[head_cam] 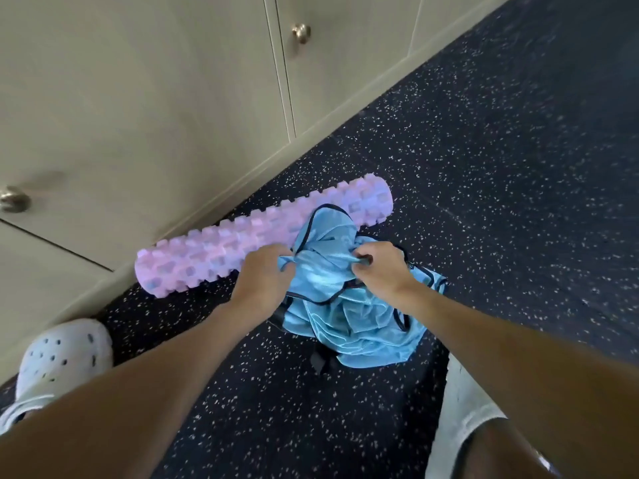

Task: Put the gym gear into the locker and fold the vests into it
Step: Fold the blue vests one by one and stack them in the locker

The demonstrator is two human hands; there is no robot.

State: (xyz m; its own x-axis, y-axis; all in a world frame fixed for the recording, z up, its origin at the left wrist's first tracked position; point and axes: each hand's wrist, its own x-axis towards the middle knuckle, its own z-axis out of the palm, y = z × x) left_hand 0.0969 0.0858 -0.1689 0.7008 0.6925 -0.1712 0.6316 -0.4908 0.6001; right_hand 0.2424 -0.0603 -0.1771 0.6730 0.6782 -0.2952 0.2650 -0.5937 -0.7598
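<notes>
A crumpled light-blue mesh vest (349, 305) with black trim lies bunched on the dark speckled floor, partly draped over one end of a long pink knobbed foam roller (242, 240). My left hand (262, 274) grips the vest's upper left edge. My right hand (377, 267) pinches a fold of the same vest a little to the right. The roller lies along the base of the cream locker (138, 108), whose doors are shut. Something black shows under the vest; I cannot tell what it is.
Two round brass knobs, one (301, 32) at the top and one (14, 198) at the left, sit on the locker doors. My foot in a white clog (62, 361) stands at the lower left by the locker's plinth. Dark speckled rubber floor (518, 167) stretches to the right.
</notes>
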